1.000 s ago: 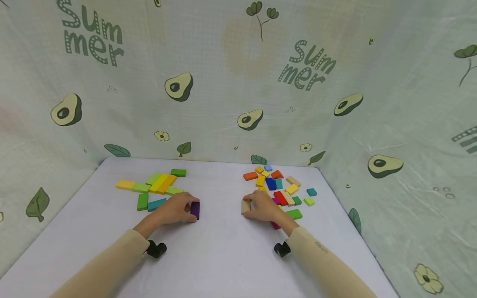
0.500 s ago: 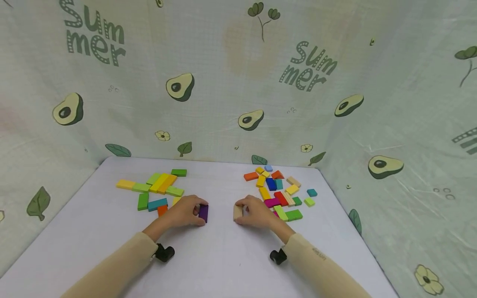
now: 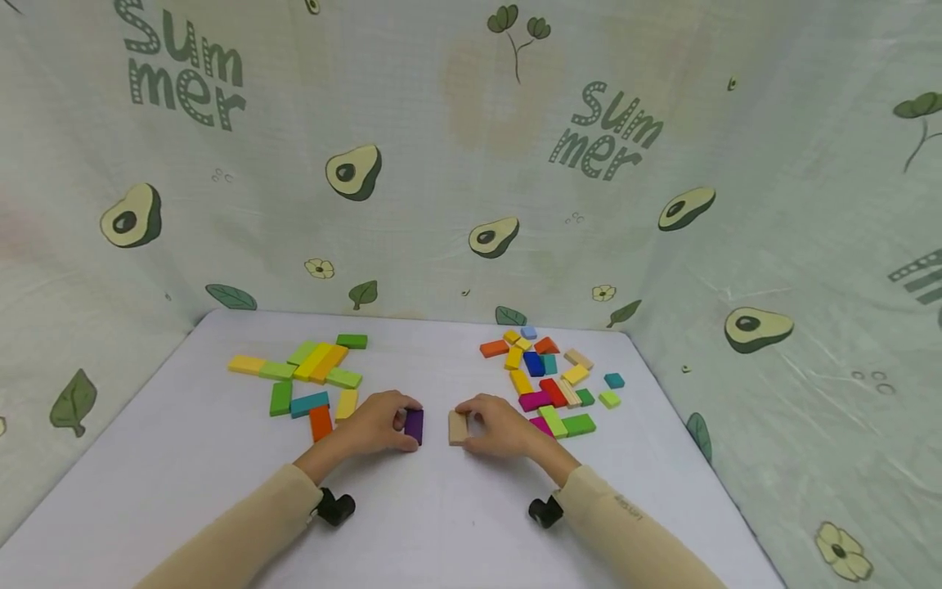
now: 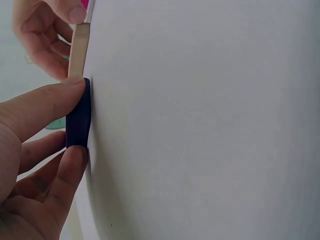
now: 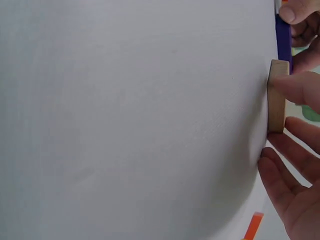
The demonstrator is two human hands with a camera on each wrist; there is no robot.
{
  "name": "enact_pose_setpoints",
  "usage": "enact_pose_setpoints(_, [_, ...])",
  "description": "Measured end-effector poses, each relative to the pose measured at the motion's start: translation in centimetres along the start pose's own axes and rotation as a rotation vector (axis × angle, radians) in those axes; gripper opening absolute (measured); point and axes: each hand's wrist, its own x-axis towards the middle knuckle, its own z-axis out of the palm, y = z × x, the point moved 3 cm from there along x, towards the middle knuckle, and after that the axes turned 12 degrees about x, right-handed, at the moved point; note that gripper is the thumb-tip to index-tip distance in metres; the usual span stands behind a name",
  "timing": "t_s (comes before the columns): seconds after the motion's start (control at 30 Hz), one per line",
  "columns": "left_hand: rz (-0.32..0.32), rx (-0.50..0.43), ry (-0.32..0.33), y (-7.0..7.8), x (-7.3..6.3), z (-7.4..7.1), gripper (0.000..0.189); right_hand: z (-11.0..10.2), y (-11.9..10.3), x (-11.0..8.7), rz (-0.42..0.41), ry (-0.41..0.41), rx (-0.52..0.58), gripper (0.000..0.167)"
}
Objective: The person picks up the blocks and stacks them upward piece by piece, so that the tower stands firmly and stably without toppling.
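Near the middle of the white table, my left hand [image 3: 377, 424] pinches a dark purple block [image 3: 414, 427] between thumb and fingers at its two ends. Facing it, my right hand [image 3: 502, 427] grips a plain wooden block [image 3: 458, 429] the same way. A narrow strip of table shows between the two blocks in the head view. In the left wrist view, the purple block [image 4: 78, 120] looks dark blue and lies in line with the wooden block [image 4: 79, 47]. From the right wrist, the wooden block [image 5: 277, 107] overlaps the purple block [image 5: 283, 40].
Left of the hands lie flat blocks, among them an orange block [image 3: 320, 422], a teal block [image 3: 309, 403] and a yellow block [image 3: 347, 403]. Several loose coloured blocks, including a blue block [image 3: 534, 363], are scattered at the right. A printed cloth [image 3: 412, 106] hangs behind the table.
Both hands have slid inward toward each other: the left carried the purple block right, the right carried the wooden block left. The gap between the blocks has narrowed.
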Motion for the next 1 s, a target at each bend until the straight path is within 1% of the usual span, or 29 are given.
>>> enact_pose_setpoints(0.17, [0.019, 0.006, -0.004, 0.2, 0.1, 0.3, 0.059, 0.5, 0.3, 0.5, -0.049, -0.006, 0.005, 0.053])
enact_pose_setpoints(0.37, [0.026, 0.027, -0.003, 0.5, 0.4, 0.3, 0.062, 1.0, -0.5, 1.1, -0.070, -0.008, 0.014, 0.053])
enact_pose_setpoints(0.63, [0.063, 0.039, 0.006, 0.7, 0.4, 0.0, 0.059, 1.5, -1.1, 1.7, -0.038, 0.003, 0.058, 0.054])
enact_pose_setpoints(0.83, [0.071, 0.033, 0.011, 0.8, 0.5, 0.0, 0.059, 1.7, -1.3, 2.1, -0.039, 0.012, 0.055, 0.053])
enact_pose_setpoints(1.0, [0.087, 0.066, 0.020, 0.8, 0.7, 0.1, 0.057, 1.8, -1.2, 2.1, -0.036, 0.022, 0.045, 0.053])
